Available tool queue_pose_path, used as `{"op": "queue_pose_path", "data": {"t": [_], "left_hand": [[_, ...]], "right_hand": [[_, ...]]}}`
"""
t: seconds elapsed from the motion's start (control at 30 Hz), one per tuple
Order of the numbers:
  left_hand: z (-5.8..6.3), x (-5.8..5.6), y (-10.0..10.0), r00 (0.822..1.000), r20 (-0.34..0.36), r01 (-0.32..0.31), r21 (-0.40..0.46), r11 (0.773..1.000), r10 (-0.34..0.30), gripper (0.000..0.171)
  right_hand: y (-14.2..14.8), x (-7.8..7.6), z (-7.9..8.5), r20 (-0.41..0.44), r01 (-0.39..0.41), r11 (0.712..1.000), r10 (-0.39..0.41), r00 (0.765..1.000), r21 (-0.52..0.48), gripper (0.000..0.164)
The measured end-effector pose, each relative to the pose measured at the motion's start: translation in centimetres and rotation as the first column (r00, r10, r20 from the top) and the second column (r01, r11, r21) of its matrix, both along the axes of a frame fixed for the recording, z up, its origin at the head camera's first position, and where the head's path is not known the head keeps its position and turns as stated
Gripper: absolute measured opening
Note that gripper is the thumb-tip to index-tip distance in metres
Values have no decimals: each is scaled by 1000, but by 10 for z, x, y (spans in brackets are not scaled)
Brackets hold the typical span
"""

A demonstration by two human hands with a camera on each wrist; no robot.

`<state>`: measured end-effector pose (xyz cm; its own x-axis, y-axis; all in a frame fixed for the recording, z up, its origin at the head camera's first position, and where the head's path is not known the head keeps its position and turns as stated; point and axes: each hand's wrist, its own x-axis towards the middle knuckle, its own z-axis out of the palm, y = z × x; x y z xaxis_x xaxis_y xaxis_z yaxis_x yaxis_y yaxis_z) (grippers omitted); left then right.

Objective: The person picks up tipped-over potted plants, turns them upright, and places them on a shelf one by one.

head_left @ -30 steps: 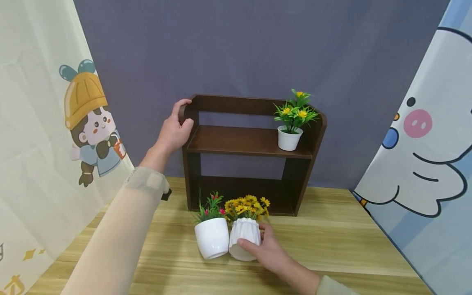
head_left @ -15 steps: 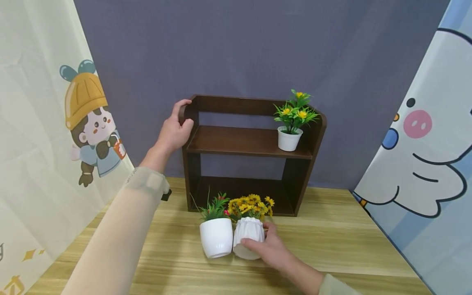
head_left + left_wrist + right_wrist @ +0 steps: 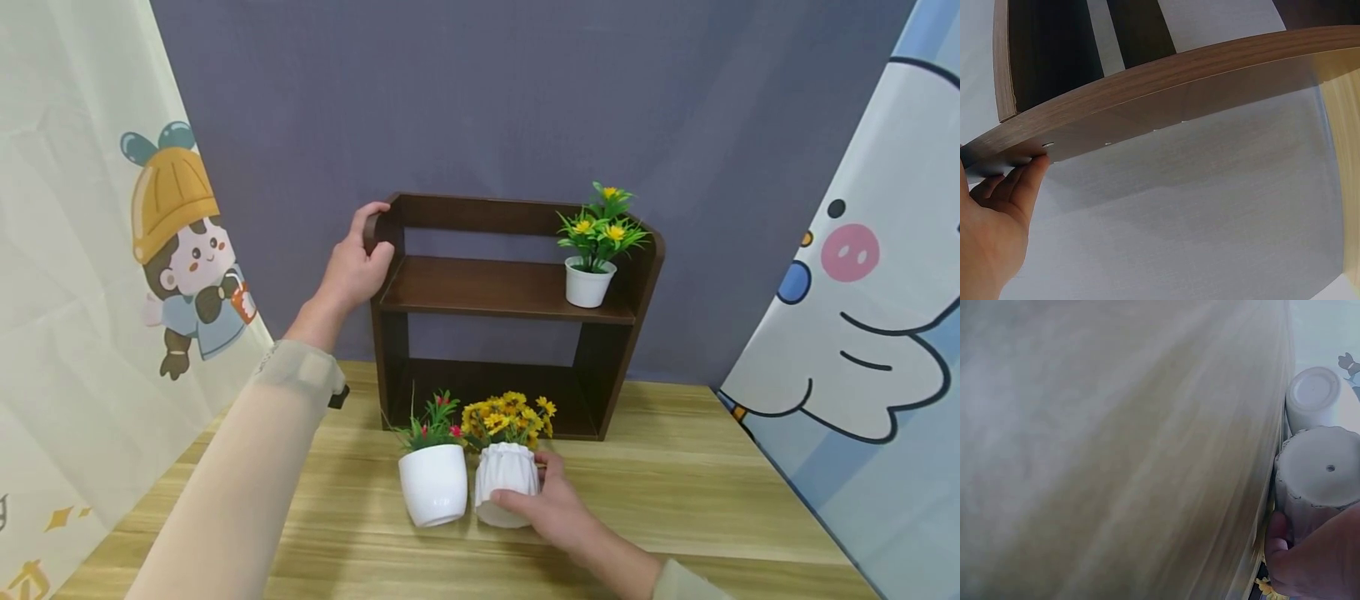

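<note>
In the head view my left hand (image 3: 356,265) grips the upper left side panel of a dark brown two-tier shelf (image 3: 506,313); the left wrist view shows its fingers (image 3: 1030,181) against that panel's outer face. My right hand (image 3: 558,507) holds a ribbed white flowerpot (image 3: 507,483) with yellow flowers (image 3: 510,415), thumb and fingers on opposite sides. This pot tips toward the shelf, its base (image 3: 1319,465) showing in the right wrist view. Just left of it, slightly apart, a smooth white flowerpot (image 3: 433,485) with red flowers and grass leans over, untouched by either hand.
A small white pot (image 3: 588,283) with yellow flowers stands upright at the right of the upper shelf board. The shelf stands on a wood-grain table (image 3: 697,483) before a dark grey cloth backdrop (image 3: 510,100). Printed cloths hang at both sides.
The ribbed pot and my right hand have shifted slightly right. The smooth pot went right with it, then rolled back left, opening a narrow gap. My left hand and the shelf stayed still.
</note>
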<state>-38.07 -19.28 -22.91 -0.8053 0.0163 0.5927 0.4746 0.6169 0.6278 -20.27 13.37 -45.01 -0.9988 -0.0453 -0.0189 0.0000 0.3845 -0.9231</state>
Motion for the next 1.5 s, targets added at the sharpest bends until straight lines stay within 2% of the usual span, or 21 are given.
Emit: {"op": "queue_pose_path", "data": {"t": [0.5,0.83,1.5], "left_hand": [[0,1,0,1000,9,0,-5,1000,1,63],[0,1,-1,1000,6,2,-4,1000,-2,63],[0,0,0,1000,15,4,8,1000,-4,63]], "right_hand": [[8,0,0,-43,5,1000,-5,999,-10,114],[10,2,0,-67,-24,999,21,998,-39,116],[13,0,-3,-89,-37,999,37,995,-2,115]]}}
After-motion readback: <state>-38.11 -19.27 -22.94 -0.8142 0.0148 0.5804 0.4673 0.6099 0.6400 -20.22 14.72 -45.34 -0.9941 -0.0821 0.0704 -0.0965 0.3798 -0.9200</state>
